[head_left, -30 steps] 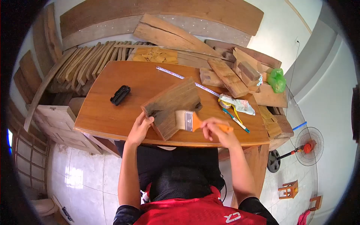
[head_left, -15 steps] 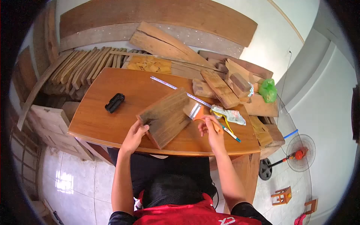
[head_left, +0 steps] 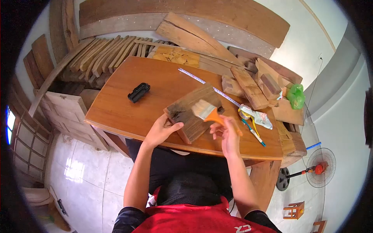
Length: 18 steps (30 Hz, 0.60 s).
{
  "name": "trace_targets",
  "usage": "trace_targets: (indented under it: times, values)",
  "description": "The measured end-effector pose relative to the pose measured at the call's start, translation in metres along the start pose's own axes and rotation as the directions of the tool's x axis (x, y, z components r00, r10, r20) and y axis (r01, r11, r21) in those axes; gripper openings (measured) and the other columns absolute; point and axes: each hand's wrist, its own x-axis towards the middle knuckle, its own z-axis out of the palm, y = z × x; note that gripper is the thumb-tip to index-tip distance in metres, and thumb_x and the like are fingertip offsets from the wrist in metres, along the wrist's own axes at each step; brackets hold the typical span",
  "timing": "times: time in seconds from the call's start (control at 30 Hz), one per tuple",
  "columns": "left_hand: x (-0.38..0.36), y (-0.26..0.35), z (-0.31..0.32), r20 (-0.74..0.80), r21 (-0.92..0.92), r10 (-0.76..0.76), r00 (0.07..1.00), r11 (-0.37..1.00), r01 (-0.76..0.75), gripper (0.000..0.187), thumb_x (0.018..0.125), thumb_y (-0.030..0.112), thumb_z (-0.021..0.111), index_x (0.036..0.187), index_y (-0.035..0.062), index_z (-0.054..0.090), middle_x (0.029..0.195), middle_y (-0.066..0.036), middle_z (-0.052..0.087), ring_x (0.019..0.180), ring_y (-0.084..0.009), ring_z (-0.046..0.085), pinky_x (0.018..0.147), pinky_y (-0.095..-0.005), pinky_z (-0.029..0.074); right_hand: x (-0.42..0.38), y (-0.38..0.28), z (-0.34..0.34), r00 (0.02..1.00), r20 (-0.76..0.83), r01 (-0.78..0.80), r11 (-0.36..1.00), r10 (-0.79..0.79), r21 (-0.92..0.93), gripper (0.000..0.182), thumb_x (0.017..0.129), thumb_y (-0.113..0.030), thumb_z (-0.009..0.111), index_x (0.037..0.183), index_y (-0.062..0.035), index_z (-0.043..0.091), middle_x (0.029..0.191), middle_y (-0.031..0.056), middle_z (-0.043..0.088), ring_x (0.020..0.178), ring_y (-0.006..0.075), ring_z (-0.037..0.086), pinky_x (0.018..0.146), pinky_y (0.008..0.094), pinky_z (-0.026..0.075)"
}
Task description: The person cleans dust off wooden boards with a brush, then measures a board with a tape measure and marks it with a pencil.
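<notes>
**Inspector:** You are sitting at the wooden table (head_left: 128, 105), and the worn board (head_left: 194, 112) is lying flat near its front edge, in front of you. Your left hand (head_left: 161, 130) is bracing the board's near left corner, fingers curled over the edge and thumb pressing on top.

**Operator:** And the brush?

**Inspector:** Your right hand (head_left: 225, 132) is closing its fingers around the orange handle of the paintbrush (head_left: 208, 110), whose bristles are resting on the board's upper face towards its right end. I am judging the step as brushing the board's surface.

**Operator:** What is the next stroke calling for?

**Inspector:** It is calling for a steady left-hand hold, so the board is not sliding, and for keeping clear of the tape measure (head_left: 211, 88) running just behind the board.
</notes>
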Motion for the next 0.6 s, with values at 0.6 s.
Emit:
trace_targets:
  times: [0.6]
  values:
    - [-0.007,0.02,0.031,-0.018,0.476,0.161,0.987,0.869,-0.134,0.046,0.074,0.017,0.081,0.108,-0.0061,0.06,0.096,-0.018,0.07,0.092,-0.0202,0.066,0.087,-0.0339,0.051,-0.028,-0.024,-0.005,0.975,0.118,0.203,0.972,-0.189,-0.12,0.027,0.105,-0.022,0.05,0.124,-0.0042,0.05,0.098,0.0226,0.07,0.085,0.0246,0.07,0.061,0.0307,0.052]
